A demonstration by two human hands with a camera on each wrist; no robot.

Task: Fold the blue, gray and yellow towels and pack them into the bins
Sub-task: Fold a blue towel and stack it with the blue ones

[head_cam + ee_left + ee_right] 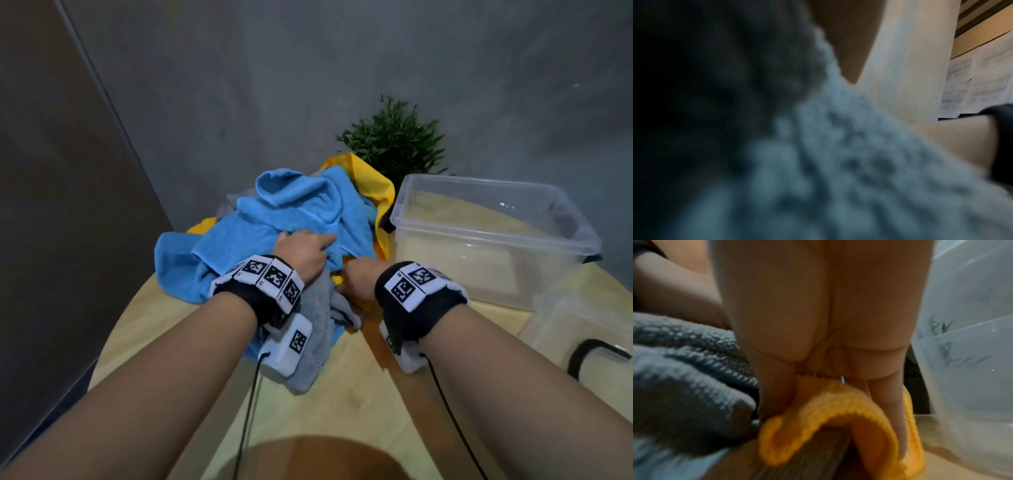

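Observation:
A heap of towels lies on the round wooden table (346, 414). The blue towel (294, 212) is on top, the yellow towel (371, 181) shows behind and beneath it, and the gray towel (317, 329) spills toward me. My left hand (305, 251) lies on the blue towel with its fingers curled into a fold. My right hand (358, 279) pinches an edge of the yellow towel (838, 410) at the heap's near right side. The gray towel (838, 162) fills the left wrist view, so that hand's fingers are hidden there.
A large clear plastic bin (493, 236) stands right of the heap, close to my right hand, with a smaller clear bin (579, 329) nearer me. A green plant (394, 140) stands behind against the gray wall. A black hooked handle (596, 356) lies at the right edge.

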